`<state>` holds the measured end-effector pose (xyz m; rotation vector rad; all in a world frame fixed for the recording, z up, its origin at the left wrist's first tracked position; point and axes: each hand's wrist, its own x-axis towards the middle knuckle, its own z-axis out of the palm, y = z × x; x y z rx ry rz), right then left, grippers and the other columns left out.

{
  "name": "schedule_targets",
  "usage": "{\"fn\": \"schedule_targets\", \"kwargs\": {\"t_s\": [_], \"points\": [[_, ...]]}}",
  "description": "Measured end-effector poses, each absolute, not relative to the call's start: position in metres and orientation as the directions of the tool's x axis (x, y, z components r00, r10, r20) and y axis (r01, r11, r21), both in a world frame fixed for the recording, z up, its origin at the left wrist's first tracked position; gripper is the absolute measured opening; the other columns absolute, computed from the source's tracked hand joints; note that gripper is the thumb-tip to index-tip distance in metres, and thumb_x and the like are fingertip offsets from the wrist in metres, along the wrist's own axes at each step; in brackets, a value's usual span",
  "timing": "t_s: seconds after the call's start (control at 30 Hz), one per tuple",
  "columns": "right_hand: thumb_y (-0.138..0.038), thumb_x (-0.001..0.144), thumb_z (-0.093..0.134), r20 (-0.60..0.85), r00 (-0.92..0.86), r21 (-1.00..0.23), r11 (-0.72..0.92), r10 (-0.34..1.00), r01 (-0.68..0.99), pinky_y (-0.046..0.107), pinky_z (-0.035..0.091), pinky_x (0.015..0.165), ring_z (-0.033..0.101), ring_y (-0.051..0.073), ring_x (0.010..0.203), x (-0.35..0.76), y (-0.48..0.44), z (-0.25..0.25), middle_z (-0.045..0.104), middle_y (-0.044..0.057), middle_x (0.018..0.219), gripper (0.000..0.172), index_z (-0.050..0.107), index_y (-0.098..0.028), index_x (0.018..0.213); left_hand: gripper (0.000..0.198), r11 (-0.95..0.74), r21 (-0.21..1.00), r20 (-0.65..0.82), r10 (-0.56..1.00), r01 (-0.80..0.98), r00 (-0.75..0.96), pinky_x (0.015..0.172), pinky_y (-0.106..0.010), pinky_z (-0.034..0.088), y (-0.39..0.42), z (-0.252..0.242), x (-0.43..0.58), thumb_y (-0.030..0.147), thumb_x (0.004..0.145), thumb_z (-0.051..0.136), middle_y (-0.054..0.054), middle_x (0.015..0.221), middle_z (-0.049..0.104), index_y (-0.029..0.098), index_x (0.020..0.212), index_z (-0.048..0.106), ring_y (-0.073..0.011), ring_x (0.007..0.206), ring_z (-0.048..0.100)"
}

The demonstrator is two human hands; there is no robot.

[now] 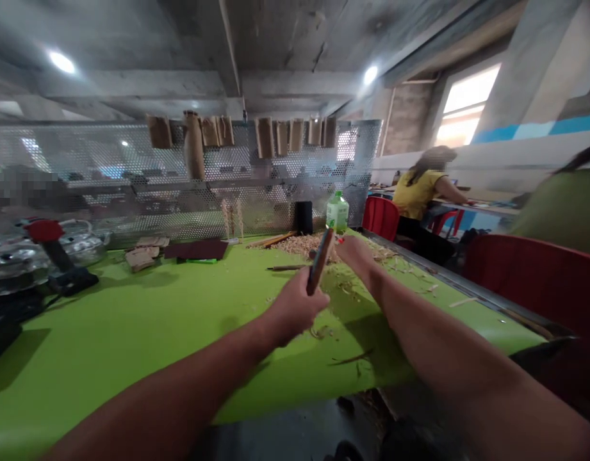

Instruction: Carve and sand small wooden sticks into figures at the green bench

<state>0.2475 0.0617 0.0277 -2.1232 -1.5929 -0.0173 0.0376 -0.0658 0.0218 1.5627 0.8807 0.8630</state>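
Note:
My left hand (295, 304) is closed round the lower end of a brown wooden stick (320, 261), which stands tilted with its upper end leaning right and away from me. A pale glint shows along one side of it. My right hand (355, 251) is closed beside the stick's upper end. A small red spot shows at its fingers, but what it holds is too small to make out. Behind both hands lies a heap of curled wood shavings (299, 245). A thin dark stick (286, 267) rests on the green table, left of the held stick.
A green bottle (337, 212) and a black block (303, 218) stand at the back. Dark brown sheets (196, 250) lie left of them. A red-and-black tool (54, 256) is at far left. A mesh screen (155, 176) closes the back. People sit to the right, by red chairs (381, 218).

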Motion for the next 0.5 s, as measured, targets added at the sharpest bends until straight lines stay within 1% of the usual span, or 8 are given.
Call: {"fn": "schedule_targets", "kwargs": {"t_s": [0.07, 0.13, 0.23, 0.3, 0.33, 0.4, 0.47, 0.5], "points": [[-0.027, 0.089, 0.045, 0.325, 0.325, -0.383, -0.191, 0.888, 0.904, 0.028, 0.044, 0.068, 0.066, 0.024, 0.087, 0.245, 0.065, 0.024, 0.071, 0.018, 0.1, 0.033, 0.071, -0.013, 0.104, 0.043, -0.048, 0.996, 0.012, 0.913, 0.077, 0.408, 0.039, -0.019, 0.029, -0.056, 0.022, 0.032, 0.02, 0.082, 0.057, 0.006, 0.068, 0.044, 0.018, 0.123, 0.044, -0.0055, 0.044, 0.034], [-0.027, 0.087, 0.046, 0.363, 0.271, -0.397, -0.115, 0.892, 0.911, 0.026, 0.042, 0.065, 0.065, 0.022, 0.083, 0.227, 0.065, 0.018, 0.072, 0.015, 0.095, 0.031, 0.072, -0.015, 0.1, 0.042, 0.012, 0.999, -0.024, 0.935, 0.037, 0.354, 0.038, -0.018, 0.026, -0.04, 0.022, 0.023, 0.02, 0.083, 0.055, 0.008, 0.063, 0.041, 0.017, 0.124, 0.042, -0.0056, 0.042, 0.032], [-0.028, 0.083, 0.048, 0.403, 0.144, -0.398, 0.031, 0.904, 0.917, 0.024, 0.038, 0.06, 0.062, 0.019, 0.075, 0.194, 0.058, 0.011, 0.071, 0.01, 0.085, 0.027, 0.072, -0.018, 0.091, 0.041, -0.002, 0.999, 0.013, 0.949, -0.035, 0.314, 0.038, -0.017, 0.025, -0.021, 0.02, 0.014, 0.018, 0.082, 0.054, 0.01, 0.057, 0.037, 0.018, 0.121, 0.042, -0.0061, 0.041, 0.031], [-0.028, 0.081, 0.05, 0.432, 0.082, -0.403, 0.111, 0.898, 0.908, 0.024, 0.036, 0.059, 0.06, 0.018, 0.071, 0.181, 0.051, 0.008, 0.07, 0.006, 0.079, 0.024, 0.072, -0.019, 0.087, 0.038, -0.027, 0.999, 0.036, 0.953, -0.035, 0.302, 0.037, -0.017, 0.024, -0.017, 0.019, 0.013, 0.017, 0.082, 0.053, 0.01, 0.055, 0.036, 0.018, 0.119, 0.043, -0.0062, 0.039, 0.03], [-0.026, 0.079, 0.05, 0.456, 0.061, -0.413, 0.15, 0.888, 0.898, 0.024, 0.037, 0.06, 0.059, 0.017, 0.071, 0.178, 0.049, 0.008, 0.069, 0.005, 0.078, 0.025, 0.072, -0.02, 0.089, 0.037, -0.035, 0.999, 0.038, 0.955, -0.015, 0.295, 0.037, -0.017, 0.024, -0.016, 0.018, 0.013, 0.017, 0.082, 0.053, 0.01, 0.054, 0.036, 0.018, 0.118, 0.043, -0.0061, 0.039, 0.03], [-0.023, 0.077, 0.05, 0.523, 0.053, -0.448, 0.222, 0.85, 0.866, 0.024, 0.039, 0.063, 0.058, 0.017, 0.073, 0.179, 0.046, 0.008, 0.068, 0.003, 0.079, 0.032, 0.071, -0.022, 0.102, 0.035, -0.042, 0.998, 0.024, 0.953, 0.053, 0.303, 0.037, -0.017, 0.025, -0.015, 0.017, 0.013, 0.018, 0.083, 0.053, 0.01, 0.053, 0.038, 0.018, 0.116, 0.044, -0.0061, 0.038, 0.032], [-0.021, 0.076, 0.051, 0.594, 0.071, -0.469, 0.274, 0.801, 0.84, 0.026, 0.042, 0.067, 0.058, 0.018, 0.074, 0.185, 0.047, 0.009, 0.067, 0.002, 0.082, 0.048, 0.063, -0.024, 0.123, 0.031, -0.04, 0.99, -0.011, 0.937, 0.137, 0.349, 0.037, -0.018, 0.026, -0.014, 0.014, 0.012, 0.02, 0.084, 0.054, 0.01, 0.051, 0.04, 0.018, 0.114, 0.045, -0.0064, 0.037, 0.034], [-0.02, 0.075, 0.052, 0.621, 0.069, -0.46, 0.292, 0.781, 0.839, 0.027, 0.043, 0.069, 0.058, 0.019, 0.075, 0.188, 0.048, 0.009, 0.067, 0.002, 0.085, 0.056, 0.058, -0.024, 0.131, 0.029, -0.039, 0.983, -0.031, 0.926, 0.179, 0.376, 0.037, -0.018, 0.026, -0.012, 0.013, 0.012, 0.021, 0.084, 0.055, 0.009, 0.051, 0.041, 0.018, 0.112, 0.046, -0.0066, 0.036, 0.034]]}}
